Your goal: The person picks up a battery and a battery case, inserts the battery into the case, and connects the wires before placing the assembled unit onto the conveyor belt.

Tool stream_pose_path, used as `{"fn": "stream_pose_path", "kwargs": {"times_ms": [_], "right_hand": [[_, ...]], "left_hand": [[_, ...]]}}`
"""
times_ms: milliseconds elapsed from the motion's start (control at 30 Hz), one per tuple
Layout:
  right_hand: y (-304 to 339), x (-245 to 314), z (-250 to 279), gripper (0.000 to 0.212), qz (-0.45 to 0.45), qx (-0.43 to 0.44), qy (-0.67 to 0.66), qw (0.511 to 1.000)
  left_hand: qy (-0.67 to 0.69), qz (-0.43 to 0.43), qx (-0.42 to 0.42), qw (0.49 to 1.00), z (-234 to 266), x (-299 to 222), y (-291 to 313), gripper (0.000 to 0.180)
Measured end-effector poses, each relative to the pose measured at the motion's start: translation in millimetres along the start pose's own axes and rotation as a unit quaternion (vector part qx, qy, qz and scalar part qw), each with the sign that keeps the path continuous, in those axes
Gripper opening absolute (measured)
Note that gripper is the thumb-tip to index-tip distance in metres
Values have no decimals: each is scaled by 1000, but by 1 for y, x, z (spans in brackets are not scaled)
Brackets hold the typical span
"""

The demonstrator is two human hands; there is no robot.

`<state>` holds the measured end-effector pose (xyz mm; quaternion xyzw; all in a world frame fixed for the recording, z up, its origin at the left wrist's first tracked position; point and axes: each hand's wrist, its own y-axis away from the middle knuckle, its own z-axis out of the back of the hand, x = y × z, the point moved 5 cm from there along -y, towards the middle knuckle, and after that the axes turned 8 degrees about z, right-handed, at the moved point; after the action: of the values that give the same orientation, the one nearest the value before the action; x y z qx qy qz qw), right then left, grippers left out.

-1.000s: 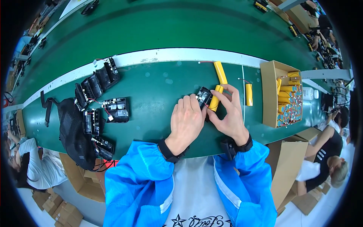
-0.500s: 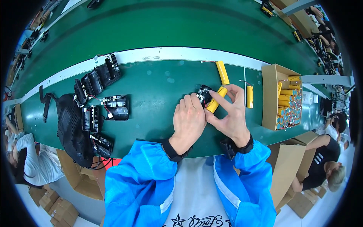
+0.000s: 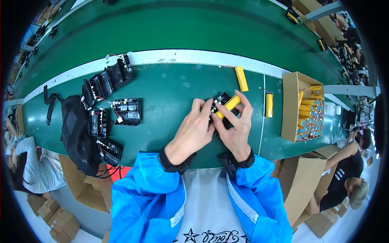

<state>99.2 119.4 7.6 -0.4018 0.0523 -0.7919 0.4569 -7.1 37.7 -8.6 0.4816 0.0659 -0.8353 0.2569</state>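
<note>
Near the middle of the bench, my left hand [image 3: 189,133] pinches the left side of a black plastic housing [image 3: 222,98] with its fingers bent. A yellow cylindrical battery [image 3: 230,105] lies slantwise over that housing, held between the thumb and fingers of my right hand [image 3: 236,133]. Much of the housing is hidden under the battery and my fingers, so I cannot tell whether the battery is seated. Just beyond my hands lies another yellow battery [image 3: 241,79] with a thin wire. One more wired battery [image 3: 269,105] rests to the right.
Several black housings [image 3: 128,112] with white connectors lie at the left, around a black mesh bag [image 3: 75,133]. An open cardboard box [image 3: 290,107] of yellow batteries stands at the right. A white strip [image 3: 178,56] crosses the green bench. Other people are at both sides.
My right hand has brought the yellow battery left, over the black housing, and its fingers have drawn in. My left hand's fingers have risen and bent more. The view has shifted slightly.
</note>
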Motion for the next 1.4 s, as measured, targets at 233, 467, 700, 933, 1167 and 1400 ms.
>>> {"fn": "stream_pose_path", "kwargs": {"times_ms": [233, 467, 700, 933, 1167, 1400], "right_hand": [[-6, 5, 7, 36, -24, 36, 20, 999], [-17, 14, 8, 42, -40, 93, 75, 992], [-8, 5, 9, 52, -5, 43, 41, 998], [-7, 8, 10, 52, -28, 22, 40, 999], [-6, 8, 14, 60, -43, 46, 39, 997], [-6, 10, 18, 62, -61, 76, -2, 995]], "left_hand": [[1, -83, 3, 997, 17, -5, 6, 47], [-100, -126, -36, 986, 15, 0, 11, 31], [-150, -135, -49, 978, 19, -6, 10, 31], [-96, -173, -75, 977, 16, 0, 9, 35], [-80, -148, -38, 985, 12, -7, 8, 39], [-108, -145, -12, 984, 13, -10, 8, 42]]}}
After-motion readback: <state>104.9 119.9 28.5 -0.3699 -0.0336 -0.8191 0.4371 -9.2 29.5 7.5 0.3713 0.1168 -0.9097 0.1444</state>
